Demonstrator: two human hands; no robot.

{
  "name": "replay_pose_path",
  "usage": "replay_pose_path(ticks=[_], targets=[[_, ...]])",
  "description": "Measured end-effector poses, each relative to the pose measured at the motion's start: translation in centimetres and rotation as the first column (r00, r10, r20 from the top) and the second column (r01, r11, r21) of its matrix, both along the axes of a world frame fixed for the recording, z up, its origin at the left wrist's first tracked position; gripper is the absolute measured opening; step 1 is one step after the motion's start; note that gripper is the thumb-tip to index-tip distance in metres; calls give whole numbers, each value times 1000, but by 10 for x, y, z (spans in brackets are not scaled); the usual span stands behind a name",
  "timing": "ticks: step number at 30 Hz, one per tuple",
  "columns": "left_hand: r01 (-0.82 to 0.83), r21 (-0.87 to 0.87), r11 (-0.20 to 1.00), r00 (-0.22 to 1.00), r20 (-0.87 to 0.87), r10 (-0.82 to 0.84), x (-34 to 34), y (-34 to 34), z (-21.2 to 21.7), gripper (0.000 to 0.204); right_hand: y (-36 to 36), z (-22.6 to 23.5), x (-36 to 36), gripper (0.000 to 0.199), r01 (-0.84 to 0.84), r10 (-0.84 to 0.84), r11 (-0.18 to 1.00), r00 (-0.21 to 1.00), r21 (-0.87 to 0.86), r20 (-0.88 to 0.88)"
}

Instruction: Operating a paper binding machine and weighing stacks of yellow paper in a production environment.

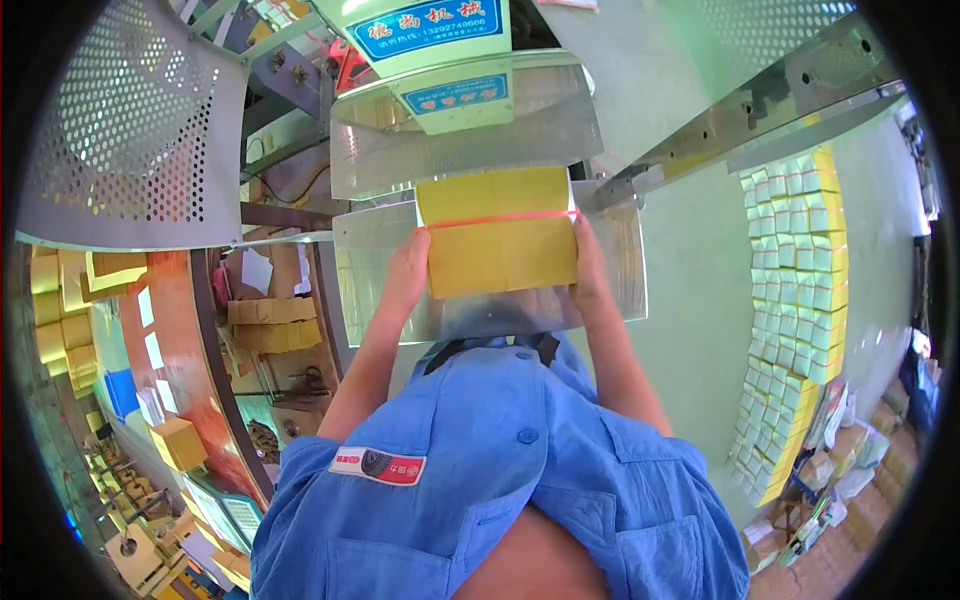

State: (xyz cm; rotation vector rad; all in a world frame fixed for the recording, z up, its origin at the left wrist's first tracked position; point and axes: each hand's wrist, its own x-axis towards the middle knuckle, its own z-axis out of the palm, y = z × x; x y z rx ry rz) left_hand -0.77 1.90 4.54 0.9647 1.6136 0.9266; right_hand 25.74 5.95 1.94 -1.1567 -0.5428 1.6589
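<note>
A pale green machine fills the upper middle of the view, with blue label plates on its front and a curved, shiny metal guard below them. To its left hangs a large perforated grey panel; to its right a grey metal rail slants down toward the middle. Against the pale wall on the right stands a tall stack of bundles, white on their faces and yellow along their edges, reaching down to a cluttered floor. On the left, behind the reddish edge of a counter, lie yellow boxes and more yellow blocks. The person's blue shirt takes up the lower middle, both bare forearms rising from it.

The yellow paper bundle sits upright at the machine's mouth, just under the guard and in front of a clear sheet of plastic, with a thin red band across it about a third of the way down. The left hand presses against the bundle's left edge, fingers curled round its side. The right hand clasps the right edge in the same way. Each grip is closed on the bundle, which is pinched between the two hands.
</note>
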Motion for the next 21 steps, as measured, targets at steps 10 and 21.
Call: replay_pose_path(ticks=[10,21], targets=[[85,42,996,947,-315,-67,-25,-9,19,33,-5,36,33,26,-260,98,965,475,33,875],[-121,158,980,990,97,106,-14,-21,-5,15,-9,10,19,14,-39,-42,985,891,169,452]])
